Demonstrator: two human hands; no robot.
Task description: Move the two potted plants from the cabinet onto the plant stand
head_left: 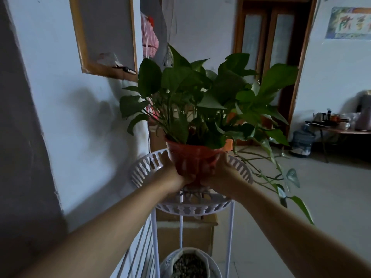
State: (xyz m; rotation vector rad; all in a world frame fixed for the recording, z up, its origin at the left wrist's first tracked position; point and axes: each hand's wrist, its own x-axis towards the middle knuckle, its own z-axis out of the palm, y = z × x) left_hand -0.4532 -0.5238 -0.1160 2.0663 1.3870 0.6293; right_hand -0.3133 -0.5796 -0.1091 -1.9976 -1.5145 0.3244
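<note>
A leafy green plant in an orange-red plastic pot (pixel 191 157) is held between both my hands over the top tier of a white plant stand (pixel 144 169). My left hand (pixel 172 175) grips the pot's left side and my right hand (pixel 222 175) grips its right side. The pot's base, with pale roots hanging below, is inside the round slotted basket, at or just above its floor. Long vines trail off to the right. A lower tier holds a white pot (pixel 188 263) filled with pebbles.
A wall is close on the left with a wood-framed board (pixel 104 37). Cardboard boxes (pixel 186 233) stand behind the stand. At the right are a water jug (pixel 302 141), a low table with kettle and cups (pixel 339 125), and a wooden door (pixel 269 47).
</note>
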